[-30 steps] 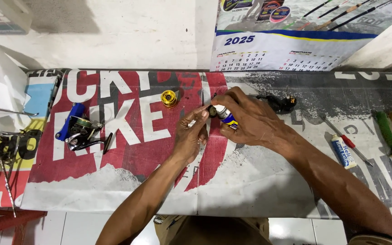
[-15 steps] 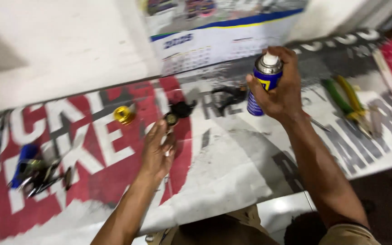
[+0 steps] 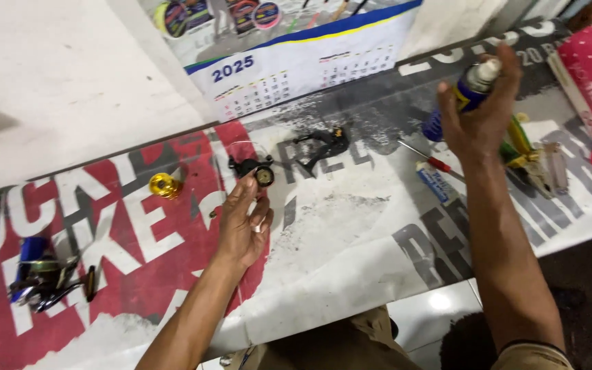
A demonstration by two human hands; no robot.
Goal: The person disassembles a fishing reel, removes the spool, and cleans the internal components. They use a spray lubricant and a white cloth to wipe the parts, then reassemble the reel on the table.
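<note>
Meanwhile, spray can (image 3: 466,96) in right hand (image 3: 481,116), left hand (image 3: 243,223) on small black part (image 3: 258,170)

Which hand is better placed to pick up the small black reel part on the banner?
Left. The left hand has fingertips right at the small black reel part, palm free. The right hand is off to the side, wrapped around the blue spray can.
</note>
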